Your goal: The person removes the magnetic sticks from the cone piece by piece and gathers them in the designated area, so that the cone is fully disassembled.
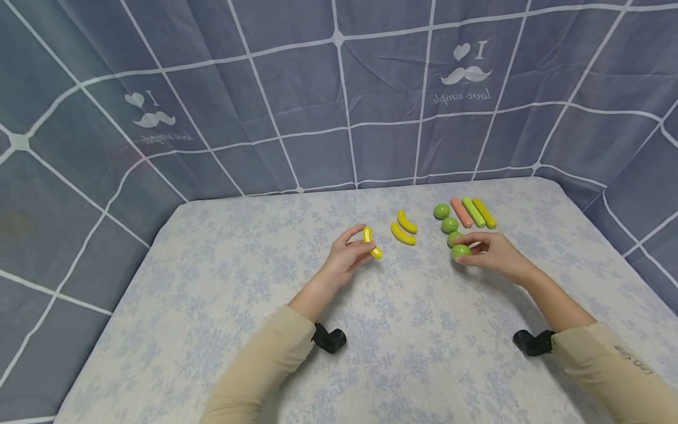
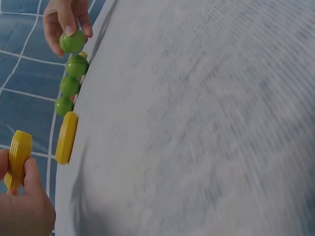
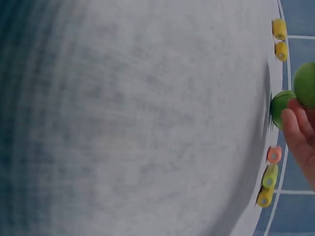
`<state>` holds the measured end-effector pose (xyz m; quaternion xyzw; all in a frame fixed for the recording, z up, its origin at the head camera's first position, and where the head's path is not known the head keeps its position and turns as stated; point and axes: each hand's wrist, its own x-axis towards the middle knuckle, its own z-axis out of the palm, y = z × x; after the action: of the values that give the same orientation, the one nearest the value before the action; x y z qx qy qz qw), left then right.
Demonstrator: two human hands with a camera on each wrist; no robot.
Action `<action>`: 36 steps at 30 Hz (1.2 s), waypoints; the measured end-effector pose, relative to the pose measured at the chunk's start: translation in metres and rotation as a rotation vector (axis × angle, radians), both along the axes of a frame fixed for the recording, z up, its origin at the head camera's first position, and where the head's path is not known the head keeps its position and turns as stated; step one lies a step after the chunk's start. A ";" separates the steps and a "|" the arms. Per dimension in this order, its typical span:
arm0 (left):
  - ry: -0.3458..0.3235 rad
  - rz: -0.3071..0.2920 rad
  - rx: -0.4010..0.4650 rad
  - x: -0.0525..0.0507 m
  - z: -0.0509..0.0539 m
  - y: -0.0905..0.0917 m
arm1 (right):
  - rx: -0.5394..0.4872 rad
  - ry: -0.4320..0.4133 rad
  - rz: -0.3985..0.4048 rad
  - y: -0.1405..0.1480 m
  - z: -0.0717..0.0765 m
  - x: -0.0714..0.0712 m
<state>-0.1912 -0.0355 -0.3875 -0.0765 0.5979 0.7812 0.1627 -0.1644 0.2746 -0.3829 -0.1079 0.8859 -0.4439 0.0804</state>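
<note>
My left hand [image 1: 339, 262] pinches a yellow toy banana [image 1: 376, 253] between thumb and fingers, holding it above the table. In the left wrist view the same banana [image 2: 18, 155] stands nearly upright in the grip. Two more toy bananas [image 1: 404, 234] lie side by side just to its right. My right hand [image 1: 498, 256] grips a round green toy fruit [image 1: 459, 251] with a seam line. In the right wrist view that green fruit [image 3: 306, 84] is raised off the table, its far side cut off by the frame. Three like it [image 1: 449, 225] form a row beyond the hand.
Behind the right hand lie an orange-pink stick [image 1: 461, 212], a light green stick [image 1: 474, 212] and a yellow stick [image 1: 484, 213], side by side. The pale patterned tablecloth [image 1: 212, 294] ends at a blue-grey checked curtain [image 1: 296, 100].
</note>
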 end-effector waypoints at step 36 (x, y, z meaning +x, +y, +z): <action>0.459 0.055 -0.896 -0.009 -0.027 0.068 | 0.151 0.028 -0.013 0.006 -0.007 -0.005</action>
<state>-0.1998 0.0324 -0.4144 0.0194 0.8925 0.4486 -0.0422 -0.1694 0.2804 -0.3900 -0.1022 0.9185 -0.3749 0.0731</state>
